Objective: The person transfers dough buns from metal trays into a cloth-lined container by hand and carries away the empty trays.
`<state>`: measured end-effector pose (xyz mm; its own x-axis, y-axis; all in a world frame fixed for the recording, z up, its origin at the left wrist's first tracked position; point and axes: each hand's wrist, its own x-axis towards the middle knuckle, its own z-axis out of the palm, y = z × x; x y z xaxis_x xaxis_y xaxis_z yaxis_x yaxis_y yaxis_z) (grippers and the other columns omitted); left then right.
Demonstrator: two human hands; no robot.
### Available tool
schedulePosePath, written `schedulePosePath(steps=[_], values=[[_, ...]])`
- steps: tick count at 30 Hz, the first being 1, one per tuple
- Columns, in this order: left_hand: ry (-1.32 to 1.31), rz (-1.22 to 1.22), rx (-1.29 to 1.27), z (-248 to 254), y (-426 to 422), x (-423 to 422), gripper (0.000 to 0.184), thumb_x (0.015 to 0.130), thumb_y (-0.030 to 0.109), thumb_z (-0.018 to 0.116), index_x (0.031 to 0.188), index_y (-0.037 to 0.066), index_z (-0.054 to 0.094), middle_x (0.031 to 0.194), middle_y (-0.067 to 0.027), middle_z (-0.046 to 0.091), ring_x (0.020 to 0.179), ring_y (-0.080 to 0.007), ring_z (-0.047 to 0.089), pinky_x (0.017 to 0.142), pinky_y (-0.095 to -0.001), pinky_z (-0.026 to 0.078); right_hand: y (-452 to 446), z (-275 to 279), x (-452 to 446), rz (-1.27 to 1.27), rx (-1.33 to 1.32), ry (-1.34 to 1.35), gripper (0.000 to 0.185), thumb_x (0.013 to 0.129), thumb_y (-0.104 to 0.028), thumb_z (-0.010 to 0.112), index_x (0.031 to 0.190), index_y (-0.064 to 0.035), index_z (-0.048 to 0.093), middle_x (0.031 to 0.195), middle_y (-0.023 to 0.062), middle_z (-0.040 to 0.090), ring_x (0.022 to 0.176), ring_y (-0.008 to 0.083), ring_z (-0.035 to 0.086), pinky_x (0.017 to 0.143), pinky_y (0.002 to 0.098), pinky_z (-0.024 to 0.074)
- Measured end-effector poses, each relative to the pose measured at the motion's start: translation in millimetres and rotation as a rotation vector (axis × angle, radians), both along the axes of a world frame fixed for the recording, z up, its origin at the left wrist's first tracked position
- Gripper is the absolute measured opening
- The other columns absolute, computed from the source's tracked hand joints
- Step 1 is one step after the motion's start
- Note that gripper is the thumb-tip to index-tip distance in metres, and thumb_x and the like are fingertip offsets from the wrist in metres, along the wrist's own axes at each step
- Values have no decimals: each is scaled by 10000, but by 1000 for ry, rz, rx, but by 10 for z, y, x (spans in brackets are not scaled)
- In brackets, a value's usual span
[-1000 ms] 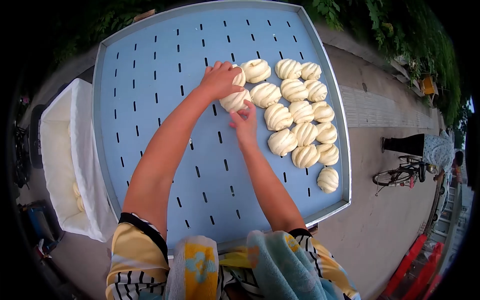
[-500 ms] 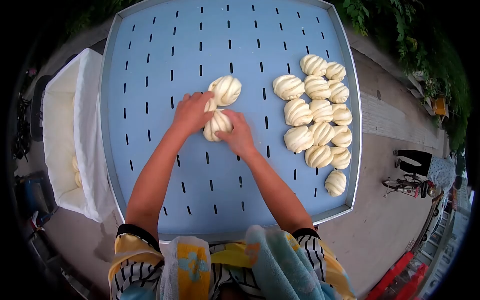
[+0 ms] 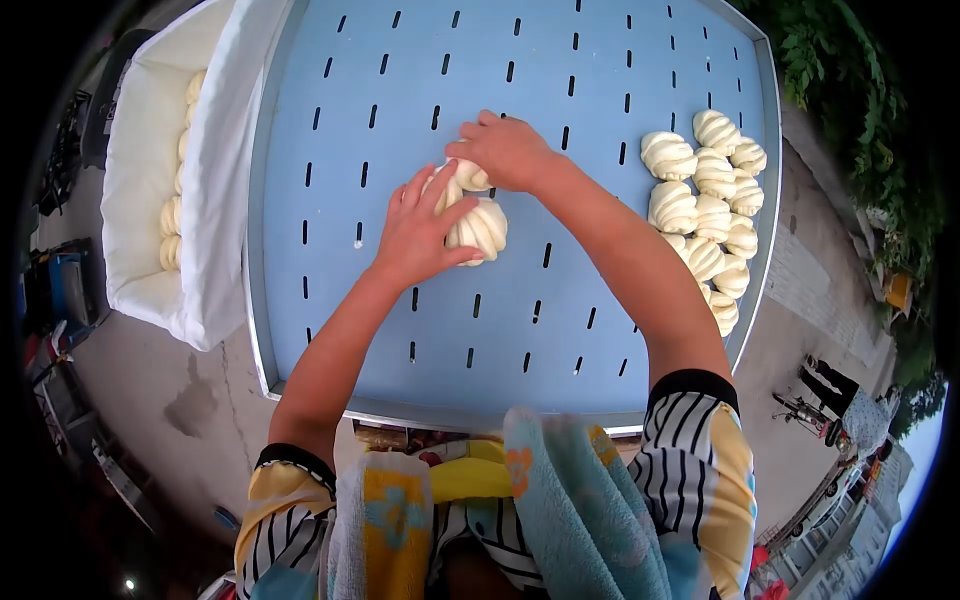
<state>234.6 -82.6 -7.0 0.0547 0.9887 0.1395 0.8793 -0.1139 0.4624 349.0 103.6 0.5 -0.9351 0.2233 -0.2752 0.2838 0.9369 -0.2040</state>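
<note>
Cloth-lined bin [image 3: 215, 200]: At 10 o'clock, white fabric drapes its sides, with pale rolls [image 3: 171, 215] in a row inside.
Slotted tray [image 3: 500, 330]: Blue and metal-rimmed, it spreads beneath my arms and runs out toward 12 o'clock.
Left hand [image 3: 415, 225]: At 11 o'clock, my grip is narrowed on the front roll, thumb and forefinger straddling its left side. My other fingers reach toward 1 o'clock across another piece of dough [image 3: 452, 188], mostly covered.
Dough handling: In my judgement, something this soft calls for a light, cupped touch, pads low on the flanks and no pressing from above, so the grooves hold their shape. Both hands do best at one pace, lest neighbouring rolls stick or drag.
Front roll [image 3: 482, 232]: On the tray, just above mid-view at 12 o'clock, it sits nearly round, with no marked long axis or clear tip. Its grooves run roughly from 12 to 6 o'clock.
Back roll [image 3: 472, 178]: Just beyond, partly covered; its long axis cannot be read.
Right hand [image 3: 495, 152]: At 12 o'clock, my fingers curl over the back roll; whether they close on it, I cannot tell.
Grouped rolls [image 3: 715, 174]: At 2 o'clock, clustered near the tray's right rim.
Person [image 3: 865, 415]: Between 3 and 4 o'clock, beside a bicycle [image 3: 800, 408], well apart.
</note>
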Motion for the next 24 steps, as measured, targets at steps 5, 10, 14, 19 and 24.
schedulePosePath(steps=[5,10,14,19,24], values=[[64,190,-6,-115,-157,167,588,712,506,796,1145,127,673,1417,-111,452,1313,-360,391,991,-531,373,-636,-87,785,-923,-212,6,723,731,-391,778,1324,-110,474,1198,131,548,1101,331,565,832,444,543],[80,391,-109,-60,-292,406,608,741,524,777,1184,131,643,1419,-137,433,1293,-369,388,940,-525,398,-1114,-36,929,-1029,-453,50,1020,720,-342,806,1529,-78,244,1307,227,441,1191,381,528,972,424,493],[67,448,-203,-107,-311,396,732,744,550,767,1327,161,556,1474,-152,380,1334,-387,344,975,-572,363,-1156,-47,1091,-1032,-688,192,1004,734,-275,816,1538,-90,244,1382,217,391,1257,376,472,1046,420,440],[197,259,-138,181,-146,518,922,719,614,747,1494,263,391,1564,-133,290,1460,-395,197,1071,-728,162,-335,-30,1740,-830,-8,427,1046,686,-456,855,1507,-96,317,1489,254,352,1356,409,373,1111,458,357],[181,-35,-16,-21,57,850,909,681,520,804,1469,278,422,1499,-106,391,1406,-350,316,1055,-732,204,698,-35,1968,-1181,214,-10,933,670,-508,841,1458,-257,409,1485,180,361,1326,414,384,1049,497,410]])
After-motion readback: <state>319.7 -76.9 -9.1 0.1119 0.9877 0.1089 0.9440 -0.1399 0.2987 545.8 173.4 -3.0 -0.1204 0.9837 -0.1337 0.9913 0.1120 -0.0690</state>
